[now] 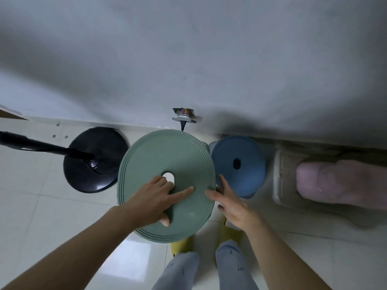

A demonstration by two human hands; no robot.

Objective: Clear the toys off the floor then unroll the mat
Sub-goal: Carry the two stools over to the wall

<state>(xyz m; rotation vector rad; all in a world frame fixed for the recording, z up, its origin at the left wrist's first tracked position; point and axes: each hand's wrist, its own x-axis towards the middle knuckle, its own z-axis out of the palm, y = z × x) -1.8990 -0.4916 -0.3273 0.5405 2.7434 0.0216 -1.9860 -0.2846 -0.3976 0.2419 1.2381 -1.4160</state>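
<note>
My left hand (154,198) grips the green stool (167,164) through its centre hole, fingers hooked in, thumb curled under the near rim. My right hand (228,198) rests fingers-straight against the stool's right edge. To the right, a pale basket (280,185) holds a pink roll (335,183); whether it is the mat, I cannot tell. White tiled floor (31,206) meets a grey wall (188,59), where a socket (183,118) carries one plug. I count two stools, the green and one blue stool (247,178), one black fan base (92,164), one basket, and two yellow slippers (180,244).
</note>
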